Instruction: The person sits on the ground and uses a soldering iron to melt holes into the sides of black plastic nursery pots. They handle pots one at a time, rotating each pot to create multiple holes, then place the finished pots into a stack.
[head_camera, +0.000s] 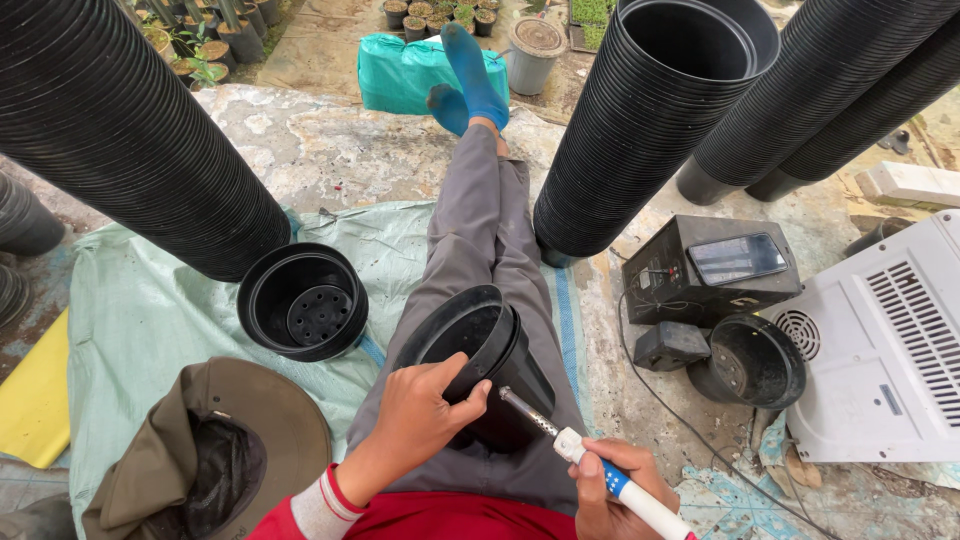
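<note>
Count of items in view

Tall stacks of nested black pots: four, at left (120, 130), centre (640, 120) and two at right (790, 110), (880, 110). Loose black pots: three, on the lap (490, 350), on the sheet (303, 300) and by the black box (750, 360). One black box (700, 270). One brimmed hat (210, 450). One white-handled tool (600, 470).
</note>
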